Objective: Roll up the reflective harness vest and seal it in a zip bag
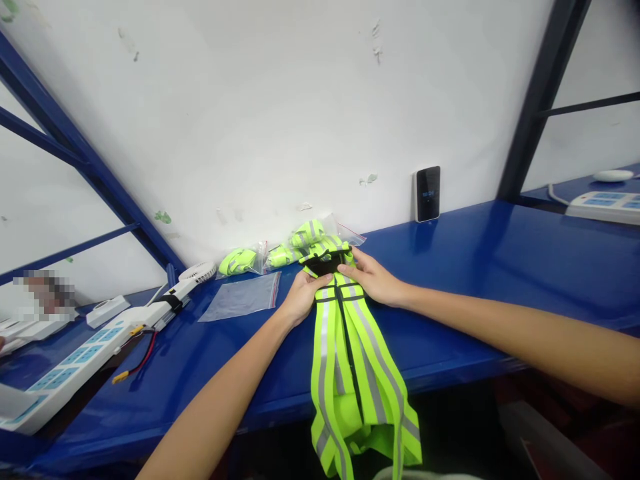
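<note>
A fluorescent yellow safety vest [350, 360] with grey reflective stripes lies across the blue table [475, 267] and hangs over its front edge. My left hand [300, 297] grips the vest's far end from the left, fingers curled on the black strap part [325, 265]. My right hand [373, 277] presses on the same end from the right, fingers pinched on the fabric. Just behind the hands lie several bagged folded vests [280, 253] against the wall.
An empty clear zip bag [243, 297] lies left of the hands. Further left are a white power strip [70, 367], a small white fan [195, 273] and a red-black cable [140, 360]. A small dark device [427, 193] leans on the wall. Another power strip [605, 203] sits far right.
</note>
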A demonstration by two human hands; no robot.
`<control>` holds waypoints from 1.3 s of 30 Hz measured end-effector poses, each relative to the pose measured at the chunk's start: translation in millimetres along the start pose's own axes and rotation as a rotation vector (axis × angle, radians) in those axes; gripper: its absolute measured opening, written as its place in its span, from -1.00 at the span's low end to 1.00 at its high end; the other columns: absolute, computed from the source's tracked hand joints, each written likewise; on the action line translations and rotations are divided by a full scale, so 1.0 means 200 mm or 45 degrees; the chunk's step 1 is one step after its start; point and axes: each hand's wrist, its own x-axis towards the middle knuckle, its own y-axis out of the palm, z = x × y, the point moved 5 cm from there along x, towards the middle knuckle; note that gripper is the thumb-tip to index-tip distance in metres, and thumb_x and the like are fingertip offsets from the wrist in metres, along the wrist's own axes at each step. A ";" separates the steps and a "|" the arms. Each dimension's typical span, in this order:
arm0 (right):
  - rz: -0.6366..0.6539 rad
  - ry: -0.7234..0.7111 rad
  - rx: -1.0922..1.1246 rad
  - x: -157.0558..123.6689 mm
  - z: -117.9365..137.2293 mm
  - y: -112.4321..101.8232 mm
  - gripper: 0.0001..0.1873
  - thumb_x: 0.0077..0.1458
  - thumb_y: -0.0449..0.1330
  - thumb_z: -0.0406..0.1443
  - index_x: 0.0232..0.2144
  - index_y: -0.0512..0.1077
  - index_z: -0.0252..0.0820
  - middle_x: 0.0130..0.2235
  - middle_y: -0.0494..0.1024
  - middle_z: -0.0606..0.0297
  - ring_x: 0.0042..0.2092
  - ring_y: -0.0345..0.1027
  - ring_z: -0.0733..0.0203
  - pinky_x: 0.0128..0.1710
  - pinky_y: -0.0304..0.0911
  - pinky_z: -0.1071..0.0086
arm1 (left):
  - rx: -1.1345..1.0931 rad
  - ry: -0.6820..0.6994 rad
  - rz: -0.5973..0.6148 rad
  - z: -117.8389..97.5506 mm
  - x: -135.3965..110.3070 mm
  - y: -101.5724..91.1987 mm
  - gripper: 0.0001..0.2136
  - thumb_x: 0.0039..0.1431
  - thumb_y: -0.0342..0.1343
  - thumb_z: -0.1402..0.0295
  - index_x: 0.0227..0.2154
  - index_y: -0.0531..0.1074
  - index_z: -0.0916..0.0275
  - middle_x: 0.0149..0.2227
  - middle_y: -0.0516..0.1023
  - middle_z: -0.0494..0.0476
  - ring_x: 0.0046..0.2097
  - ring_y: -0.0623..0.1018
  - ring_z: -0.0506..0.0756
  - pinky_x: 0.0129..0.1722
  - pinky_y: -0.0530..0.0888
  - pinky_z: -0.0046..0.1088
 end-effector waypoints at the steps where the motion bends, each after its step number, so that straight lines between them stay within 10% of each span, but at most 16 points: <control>1: 0.023 0.072 0.104 0.00 -0.01 0.01 -0.58 0.12 0.20 -0.18 0.04 0.32 -0.05 -0.04 0.53 0.26 -0.04 0.42 0.06 -0.02 0.32 0.18 | -0.010 0.004 -0.015 0.01 0.01 -0.01 -0.63 -0.10 0.35 0.31 -0.19 0.50 0.33 -0.32 0.62 0.16 -0.32 0.59 0.15 -0.19 0.45 -0.28; 7: -0.101 0.332 0.367 0.00 -0.04 0.01 -0.81 -0.05 0.24 -0.33 -0.29 0.47 -0.13 -0.34 0.55 0.35 -0.30 0.44 0.19 -0.21 0.33 0.28 | 0.067 0.114 -0.136 -0.01 0.01 -0.05 -0.74 -0.12 0.32 0.39 -0.35 0.40 0.23 -0.46 0.46 -0.07 -0.41 0.47 0.01 -0.32 0.37 -0.45; 14: -0.319 0.272 0.130 -0.01 -0.02 -0.05 -0.85 -0.13 0.13 -0.40 -0.45 0.48 -0.13 -0.44 0.50 0.39 -0.43 0.35 0.25 -0.37 0.28 0.36 | -0.103 0.023 0.180 -0.07 -0.07 0.06 -0.50 -0.13 0.34 0.32 -0.09 0.30 0.14 -0.27 0.49 0.00 -0.27 0.51 0.06 -0.22 0.42 -0.40; 18: -0.232 0.262 -0.035 0.00 -0.02 -0.06 -0.77 -0.12 0.12 -0.41 -0.40 0.54 -0.15 -0.38 0.55 0.35 -0.35 0.41 0.20 -0.26 0.33 0.30 | -0.105 -0.005 0.058 -0.06 -0.06 0.03 -0.49 -0.08 0.33 0.28 -0.05 0.29 0.17 -0.33 0.52 0.01 -0.34 0.53 0.05 -0.24 0.45 -0.37; 26: 0.272 0.474 0.495 0.02 0.02 -0.09 -0.52 -0.02 0.08 -0.39 -0.02 0.48 -0.19 0.04 0.52 0.11 0.06 0.39 -0.02 0.06 0.30 0.01 | -0.070 0.081 -0.058 -0.07 -0.01 -0.05 -0.29 -0.16 0.39 0.34 0.11 0.28 0.15 -0.16 0.59 0.11 -0.23 0.59 0.12 -0.13 0.50 -0.29; 33: 0.047 0.374 0.354 0.00 0.02 -0.06 -0.08 -0.05 0.29 -0.44 0.30 0.03 0.06 -0.05 0.56 0.22 -0.09 0.50 0.10 0.01 0.38 0.09 | 0.147 0.255 -0.111 -0.09 0.02 -0.12 -0.49 -0.16 0.40 0.30 -0.09 0.45 0.25 -0.12 0.60 0.21 -0.14 0.59 0.21 -0.10 0.49 -0.25; 39: 0.117 0.414 0.075 -0.01 -0.03 -0.04 -0.49 0.05 0.28 -0.31 0.08 0.34 -0.12 -0.09 0.58 0.16 -0.18 0.52 0.06 -0.22 0.48 0.16 | 0.323 0.303 -0.043 -0.10 0.02 -0.12 -0.49 -0.08 0.35 0.29 -0.03 0.37 0.23 -0.02 0.53 0.22 -0.03 0.54 0.22 -0.08 0.49 -0.29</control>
